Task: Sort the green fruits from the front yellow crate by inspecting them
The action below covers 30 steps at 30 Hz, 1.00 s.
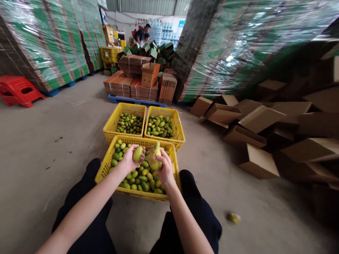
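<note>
In my left hand [129, 157] is a smooth green oval fruit [137, 154], with the fingers curled round it. My right hand [165, 168] grips a larger, pale yellow-green fruit [154, 159], pear-shaped with a narrow neck pointing up. Both hands are side by side above a yellow plastic crate [106, 169], which stands between my knees. Loose green and yellowish oval fruits [144, 186] fill much of this crate. The exact kind of fruit is not certain from the picture.
Two more yellow crates [106, 131] [180, 135] of similar fruit stand just beyond. One fruit [233, 217] lies on the floor at right. Open cardboard boxes [258, 160] are heaped there. Behind are flattened cartons [119, 84] on a blue pallet, wrapped stacks, a red stool [19, 90] and people [140, 35].
</note>
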### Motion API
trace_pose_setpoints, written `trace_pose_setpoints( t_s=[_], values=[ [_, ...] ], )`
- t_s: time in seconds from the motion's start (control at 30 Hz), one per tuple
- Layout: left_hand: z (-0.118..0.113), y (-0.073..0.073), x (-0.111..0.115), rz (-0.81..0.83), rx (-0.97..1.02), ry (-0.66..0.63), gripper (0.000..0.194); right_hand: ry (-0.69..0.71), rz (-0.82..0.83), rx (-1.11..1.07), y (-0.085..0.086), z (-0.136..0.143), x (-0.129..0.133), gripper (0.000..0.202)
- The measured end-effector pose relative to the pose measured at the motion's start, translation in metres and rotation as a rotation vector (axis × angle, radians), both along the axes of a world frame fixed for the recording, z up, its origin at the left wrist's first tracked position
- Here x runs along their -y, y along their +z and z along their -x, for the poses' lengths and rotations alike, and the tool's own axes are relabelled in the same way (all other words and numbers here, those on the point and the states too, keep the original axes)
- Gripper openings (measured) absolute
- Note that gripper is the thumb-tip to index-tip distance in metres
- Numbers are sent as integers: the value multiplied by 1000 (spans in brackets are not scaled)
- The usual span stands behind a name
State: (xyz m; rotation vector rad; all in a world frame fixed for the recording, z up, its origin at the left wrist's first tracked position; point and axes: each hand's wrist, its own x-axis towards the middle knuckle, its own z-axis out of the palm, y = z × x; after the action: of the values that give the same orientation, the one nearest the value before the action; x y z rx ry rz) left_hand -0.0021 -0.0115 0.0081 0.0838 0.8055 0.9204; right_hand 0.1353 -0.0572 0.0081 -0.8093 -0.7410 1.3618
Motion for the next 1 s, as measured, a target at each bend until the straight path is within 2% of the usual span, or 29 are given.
trace_pose_setpoints(
  t_s=[0.13,0.3,0.4,0.47,0.53,0.7,0.83,1.0],
  values=[
    [1,-4,-2,5,16,-7,22,31,19,-69,1,0,0,29],
    [-1,-5,-1,23,14,-3,21,209,111,-297,5,-2,-2,26],
    [-2,0,0,45,-12,91,23,243,173,-354,8,-5,-3,25],
    [-2,3,0,60,-29,214,21,232,195,-390,7,-6,-4,24],
    [-1,4,0,68,-13,282,18,174,207,-410,3,-6,-6,24],
    [-1,-4,-3,-4,-7,246,22,15,203,-310,-10,-3,-13,35],
    [-2,-12,-4,-12,8,230,29,-1,181,-217,-14,-1,-14,27],
    [0,-6,-3,66,15,319,28,0,204,-183,-14,0,-14,27]
  ],
)
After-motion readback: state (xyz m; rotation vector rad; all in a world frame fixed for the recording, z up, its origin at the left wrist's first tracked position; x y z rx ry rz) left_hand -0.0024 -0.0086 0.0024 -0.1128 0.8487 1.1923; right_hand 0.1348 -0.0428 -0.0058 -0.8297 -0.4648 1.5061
